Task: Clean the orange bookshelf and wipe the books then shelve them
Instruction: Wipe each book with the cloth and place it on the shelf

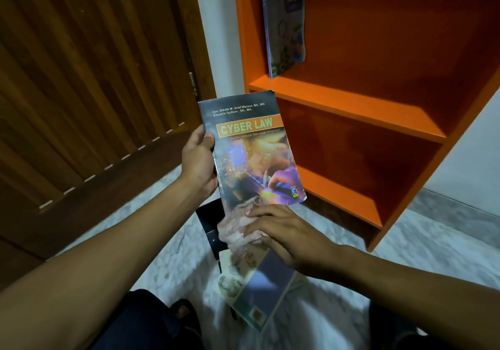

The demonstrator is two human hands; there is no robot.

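Head view: orange bookshelf (349,98) is mostly bare, just one shelved book (285,19) up top. Looks like early days, more books on the floor (254,276) waiting. Left hand (198,160) grips the Cyber Law book (251,149); right hand (284,230) presses a cloth (235,228) on its lower cover.

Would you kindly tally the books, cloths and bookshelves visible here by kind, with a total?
Books: 4, namely the Cyber Law book in the left hand, one blue book standing on the orange bookshelf, a black book and a pale book on the floor.
Cloths: 1, the cloth under the right hand.
Bookshelves: 1.
Total: 6.
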